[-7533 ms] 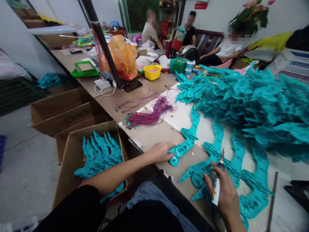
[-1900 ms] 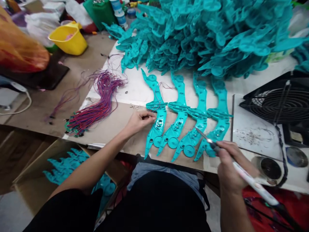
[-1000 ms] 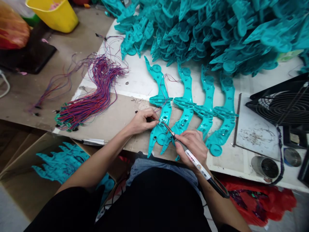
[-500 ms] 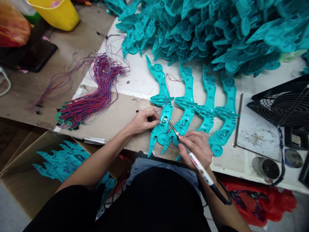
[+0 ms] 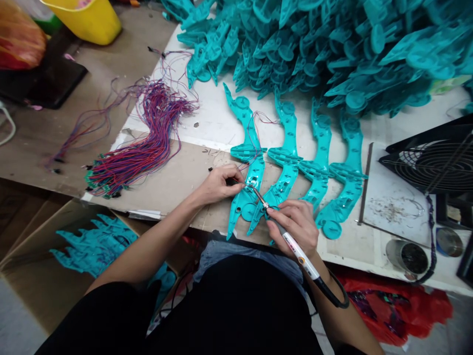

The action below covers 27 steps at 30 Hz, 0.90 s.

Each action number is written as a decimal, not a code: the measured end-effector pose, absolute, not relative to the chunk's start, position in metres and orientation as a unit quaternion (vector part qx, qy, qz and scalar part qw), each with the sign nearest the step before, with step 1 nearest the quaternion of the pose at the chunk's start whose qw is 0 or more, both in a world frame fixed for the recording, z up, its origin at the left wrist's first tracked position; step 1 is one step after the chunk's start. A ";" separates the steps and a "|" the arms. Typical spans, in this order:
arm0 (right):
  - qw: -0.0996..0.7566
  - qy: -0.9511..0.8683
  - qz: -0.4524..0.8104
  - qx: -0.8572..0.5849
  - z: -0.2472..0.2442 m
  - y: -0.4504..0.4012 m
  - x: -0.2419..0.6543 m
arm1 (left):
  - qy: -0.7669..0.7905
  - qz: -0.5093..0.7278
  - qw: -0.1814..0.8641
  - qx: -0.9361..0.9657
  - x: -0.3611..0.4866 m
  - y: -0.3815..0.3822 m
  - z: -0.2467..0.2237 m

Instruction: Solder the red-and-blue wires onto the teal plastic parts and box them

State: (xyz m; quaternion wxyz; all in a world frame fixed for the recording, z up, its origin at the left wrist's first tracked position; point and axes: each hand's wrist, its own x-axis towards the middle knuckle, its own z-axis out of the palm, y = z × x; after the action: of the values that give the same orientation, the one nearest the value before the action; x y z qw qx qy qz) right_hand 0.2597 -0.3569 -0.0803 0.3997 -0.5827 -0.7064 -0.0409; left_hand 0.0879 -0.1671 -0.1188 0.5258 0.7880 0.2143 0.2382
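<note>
My right hand (image 5: 295, 224) is closed around the handle of a soldering iron (image 5: 303, 259). The iron's tip meets the lower half of the leftmost teal plastic part (image 5: 255, 170), by a small dark component there. My left hand (image 5: 223, 185) pinches a thin wire (image 5: 241, 180) at the same spot, its fingertips over the part's left edge. Thin red and blue wires (image 5: 254, 140) loop from this place up over the part. Three similar teal parts (image 5: 290, 135) lie in a row to its right. The fingertips hide the wire's end.
A bundle of red and purple wires (image 5: 148, 143) lies left. Teal parts (image 5: 295, 49) are heaped at the back. On the right stand a black fan (image 5: 436, 162) and a metal cup (image 5: 408, 259). A cardboard box (image 5: 37, 261) with teal parts is below, left.
The soldering iron and my right hand have shifted slightly left and down, bringing the tip closer to my left fingertips. My left hand has stayed almost still.
</note>
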 end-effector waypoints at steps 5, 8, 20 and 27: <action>0.395 -0.710 -0.049 -0.581 -0.080 -0.359 0.260 | 0.210 0.245 0.528 0.786 0.088 -0.168 -0.120; 0.405 -0.700 -0.058 -0.585 -0.080 -0.360 0.262 | 0.211 0.256 0.530 0.781 0.088 -0.168 -0.121; 0.454 -0.647 -0.032 -0.613 -0.081 -0.363 0.270 | 0.217 0.255 0.532 0.778 0.089 -0.169 -0.120; 0.479 -0.607 -0.018 -0.634 -0.078 -0.365 0.273 | 0.218 0.247 0.538 0.776 0.089 -0.169 -0.120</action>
State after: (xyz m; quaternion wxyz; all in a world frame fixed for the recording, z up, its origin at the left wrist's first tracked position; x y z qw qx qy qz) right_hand 0.2727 -0.3649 -0.0778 0.4788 -0.6338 -0.6072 -0.0178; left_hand 0.0886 -0.1693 -0.1203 0.5375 0.7761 0.2183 0.2471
